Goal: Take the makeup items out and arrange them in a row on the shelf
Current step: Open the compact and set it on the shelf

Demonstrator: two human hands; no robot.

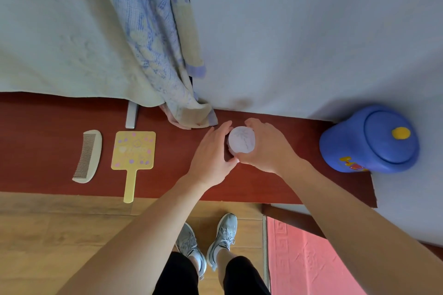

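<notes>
Currently on shelf (48, 141), right of comb (87, 155) and hand mirror (133, 149): white round jar (241, 139), upright, lid on, contents hidden. Right hand (266, 148) curled round its right side; left hand (211, 151) flat-fingered against its left side, thumb at the near side. Risks: jar tipped or skidded if released unevenly; mirror handle, overhanging front edge, knocked off by a passing forearm; towel (191, 117) just behind, snagged. Far right: blue tub (347, 151), lid closed, contents not visible.

Soft, fairly bright, even daylight, with no glare. The blue tub (369, 139) throws a faint shadow on the wall (311, 31). My wide lens bows the shelf (43, 151) edges, and detail is slightly soft.
</notes>
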